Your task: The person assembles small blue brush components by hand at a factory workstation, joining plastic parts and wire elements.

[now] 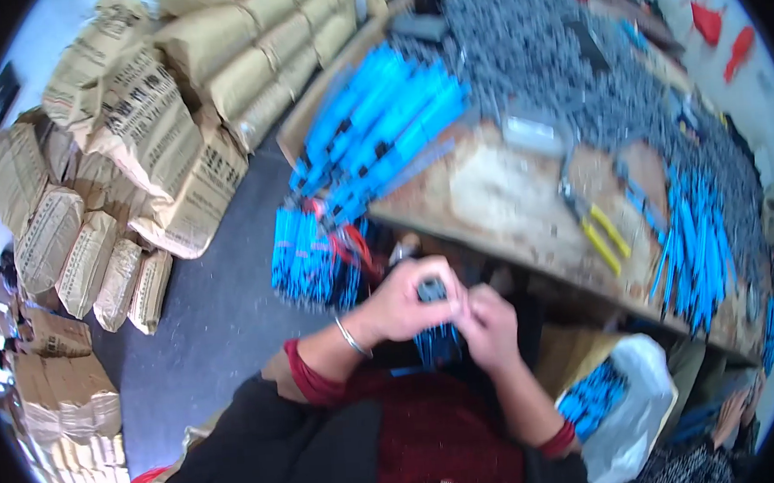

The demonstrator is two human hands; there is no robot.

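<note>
Maroon garment [445, 426]; left fingers [439, 312] encircle grey end [431, 290] of blue bundle [438, 346]; right fingers [486, 305] beside, grip unclear

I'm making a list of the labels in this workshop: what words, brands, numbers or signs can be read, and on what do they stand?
None can be read with certainty.
Large brown paper sack: dark printed characters, too blurred to quote.
Smaller brown packages: rows of print, too small and blurred.
Blue bundle at the left hand: no lettering can be made out.
</note>
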